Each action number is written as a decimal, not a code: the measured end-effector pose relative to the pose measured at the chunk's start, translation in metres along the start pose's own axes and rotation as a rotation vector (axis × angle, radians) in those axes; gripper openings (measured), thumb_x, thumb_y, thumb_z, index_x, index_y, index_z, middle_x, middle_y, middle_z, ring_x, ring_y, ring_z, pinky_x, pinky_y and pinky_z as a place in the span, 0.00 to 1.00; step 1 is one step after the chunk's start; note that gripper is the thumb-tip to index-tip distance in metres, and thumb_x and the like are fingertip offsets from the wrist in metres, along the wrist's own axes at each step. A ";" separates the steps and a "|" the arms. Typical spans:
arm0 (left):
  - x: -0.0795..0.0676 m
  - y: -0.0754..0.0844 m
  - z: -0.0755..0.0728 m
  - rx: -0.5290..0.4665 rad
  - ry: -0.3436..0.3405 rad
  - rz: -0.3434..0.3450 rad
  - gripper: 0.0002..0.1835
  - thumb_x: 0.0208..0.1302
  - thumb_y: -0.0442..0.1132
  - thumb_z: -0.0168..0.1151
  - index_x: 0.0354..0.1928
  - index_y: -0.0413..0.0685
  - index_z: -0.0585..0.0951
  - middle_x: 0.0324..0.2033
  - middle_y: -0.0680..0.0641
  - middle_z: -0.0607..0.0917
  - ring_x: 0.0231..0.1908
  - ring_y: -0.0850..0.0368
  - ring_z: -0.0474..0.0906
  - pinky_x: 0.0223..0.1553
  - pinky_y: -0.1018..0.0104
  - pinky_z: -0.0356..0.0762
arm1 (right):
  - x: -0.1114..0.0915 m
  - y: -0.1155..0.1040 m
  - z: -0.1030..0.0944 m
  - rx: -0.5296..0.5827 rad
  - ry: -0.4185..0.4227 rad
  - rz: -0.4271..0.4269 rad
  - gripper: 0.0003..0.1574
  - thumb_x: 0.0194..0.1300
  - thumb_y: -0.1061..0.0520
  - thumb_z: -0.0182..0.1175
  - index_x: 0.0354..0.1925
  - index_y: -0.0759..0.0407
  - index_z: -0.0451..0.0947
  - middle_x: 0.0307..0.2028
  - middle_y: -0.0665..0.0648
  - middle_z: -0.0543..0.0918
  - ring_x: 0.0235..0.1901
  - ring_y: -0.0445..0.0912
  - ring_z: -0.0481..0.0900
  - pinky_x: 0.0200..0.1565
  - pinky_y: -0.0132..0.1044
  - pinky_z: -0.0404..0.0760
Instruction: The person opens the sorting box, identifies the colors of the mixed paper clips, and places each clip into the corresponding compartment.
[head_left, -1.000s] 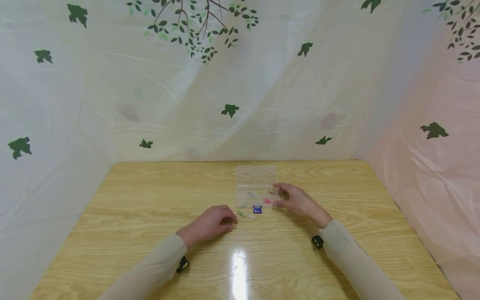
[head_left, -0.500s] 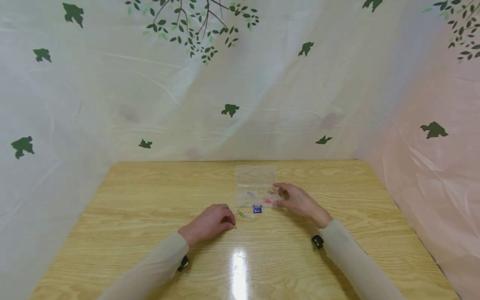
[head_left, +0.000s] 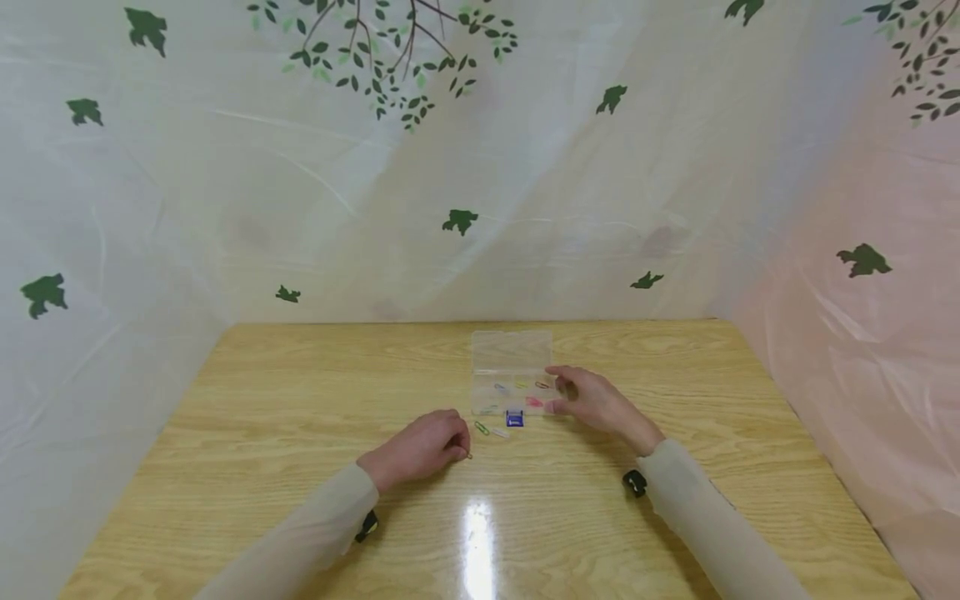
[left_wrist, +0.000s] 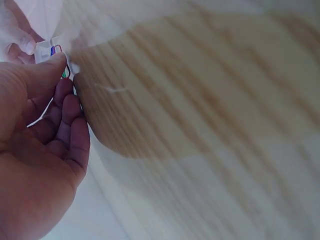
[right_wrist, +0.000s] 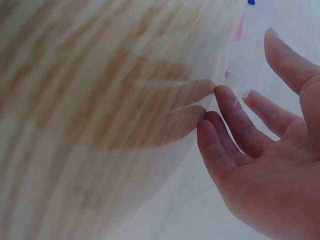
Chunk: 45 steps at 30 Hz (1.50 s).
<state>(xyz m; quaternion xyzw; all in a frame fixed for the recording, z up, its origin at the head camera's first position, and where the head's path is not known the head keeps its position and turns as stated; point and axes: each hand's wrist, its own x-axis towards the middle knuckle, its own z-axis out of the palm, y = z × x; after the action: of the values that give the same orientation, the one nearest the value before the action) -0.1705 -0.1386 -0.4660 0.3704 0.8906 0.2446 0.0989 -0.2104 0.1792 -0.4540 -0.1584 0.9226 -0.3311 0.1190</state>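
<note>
My left hand (head_left: 420,450) pinches a small reddish paper clip (head_left: 470,456) between thumb and fingertips, just above the table; the fingers hide most of it. A clear plastic divided box (head_left: 480,397) lies with its lid (head_left: 512,350) tipped back. At its right end, my right hand (head_left: 596,402) holds it lightly, thumb by the front corner and index finger near the hinge. Inside lie a blue paper clip (head_left: 500,387), a yellow paper clip (head_left: 521,385), a dark red paper clip (head_left: 542,385) and pink paper clips (head_left: 533,402).
Before the box lie a green paper clip (head_left: 482,428) and a white paper clip (head_left: 501,433). A blue label (head_left: 514,419) sits at the box's front edge. The wooden table (head_left: 300,367) ends at a leaf-printed curtain (head_left: 360,208).
The fingers of my left hand have closed further over the reddish paper clip, so less of it shows. My right hand and the box have stayed in place.
</note>
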 end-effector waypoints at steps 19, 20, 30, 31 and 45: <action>0.013 0.015 -0.004 -0.247 0.181 -0.063 0.02 0.71 0.33 0.66 0.40 0.48 0.86 0.37 0.55 0.86 0.39 0.63 0.80 0.43 0.66 0.82 | -0.002 0.003 -0.001 0.006 0.009 0.024 0.41 0.69 0.52 0.70 0.73 0.63 0.69 0.52 0.57 0.80 0.51 0.52 0.74 0.62 0.55 0.74; 0.013 0.017 -0.004 -0.253 0.195 -0.059 0.02 0.71 0.33 0.66 0.40 0.48 0.86 0.37 0.55 0.87 0.39 0.63 0.81 0.43 0.66 0.82 | -0.002 0.003 -0.001 0.005 0.007 0.026 0.41 0.69 0.51 0.70 0.73 0.63 0.69 0.52 0.57 0.80 0.51 0.52 0.74 0.62 0.55 0.74; 0.024 0.027 0.000 -0.268 0.255 -0.040 0.03 0.71 0.34 0.67 0.41 0.50 0.86 0.39 0.54 0.87 0.40 0.64 0.81 0.46 0.67 0.82 | -0.003 0.005 -0.001 -0.005 0.001 0.016 0.41 0.69 0.51 0.70 0.73 0.62 0.69 0.53 0.58 0.81 0.52 0.53 0.75 0.63 0.56 0.74; 0.025 0.028 -0.001 -0.268 0.256 -0.041 0.03 0.71 0.34 0.67 0.41 0.51 0.86 0.39 0.54 0.87 0.40 0.64 0.81 0.46 0.67 0.82 | -0.003 0.005 -0.001 -0.006 0.001 0.016 0.41 0.69 0.51 0.70 0.73 0.62 0.69 0.53 0.58 0.81 0.52 0.53 0.75 0.63 0.56 0.74; 0.055 0.041 -0.003 -0.292 0.329 -0.005 0.02 0.71 0.34 0.67 0.42 0.45 0.87 0.39 0.52 0.88 0.42 0.58 0.83 0.52 0.52 0.83 | -0.003 0.005 -0.002 -0.020 0.004 -0.010 0.42 0.69 0.49 0.71 0.73 0.62 0.69 0.51 0.57 0.81 0.51 0.52 0.76 0.62 0.55 0.75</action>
<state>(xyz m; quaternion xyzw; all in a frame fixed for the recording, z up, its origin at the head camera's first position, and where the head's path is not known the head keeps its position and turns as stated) -0.1855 -0.0766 -0.4422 0.3052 0.8507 0.4279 0.0052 -0.2098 0.1852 -0.4553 -0.1637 0.9252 -0.3228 0.1138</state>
